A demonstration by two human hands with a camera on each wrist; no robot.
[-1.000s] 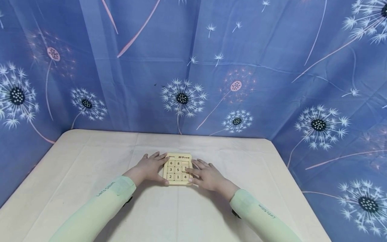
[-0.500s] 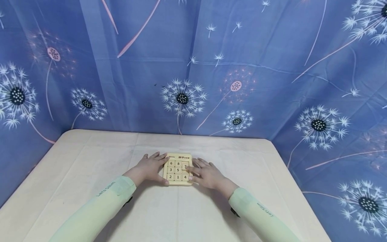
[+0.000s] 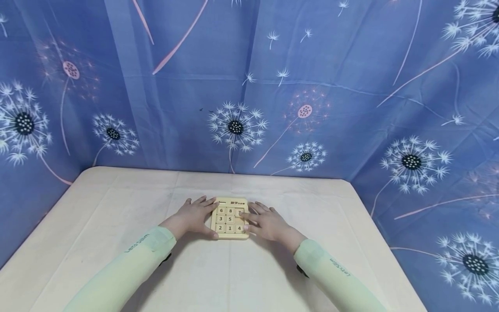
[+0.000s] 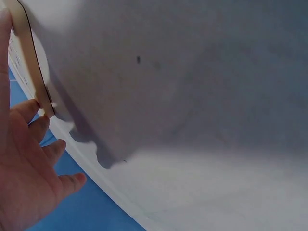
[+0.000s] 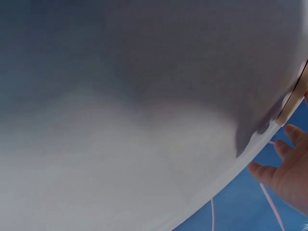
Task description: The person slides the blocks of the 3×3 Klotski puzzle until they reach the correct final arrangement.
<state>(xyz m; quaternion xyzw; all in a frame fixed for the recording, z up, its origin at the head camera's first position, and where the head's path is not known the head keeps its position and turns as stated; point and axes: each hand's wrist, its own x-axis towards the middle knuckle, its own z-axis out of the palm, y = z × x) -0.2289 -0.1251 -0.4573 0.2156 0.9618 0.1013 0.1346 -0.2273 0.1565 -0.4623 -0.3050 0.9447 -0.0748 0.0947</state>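
Note:
A pale yellow sliding number puzzle (image 3: 230, 238) lies on the table in the head view, its numbered tiles set in three columns. My left hand (image 3: 192, 216) holds the puzzle's left side, with the thumb at the lower corner and the index finger near the upper one. In the left wrist view, the other fingers of the left hand (image 4: 33, 163) are spread beside the wooden edge. My right hand (image 3: 270, 223) touches the 7 tile with its index fingertip at the top right. Its thumb rests by the right edge near the 4 tile (image 3: 239, 228). A gap shows between these two tiles.
A cream cloth covers the table (image 3: 136, 199), whose rounded far edge meets a blue dandelion-print curtain (image 3: 187, 108). The curtain also runs along both sides. Shadows of the hands and arms fall on the cloth.
The 7 tile has slid away from me, up beside the 8, and the gap below it has widened. My right index finger moved up with it; the left hand stays put.

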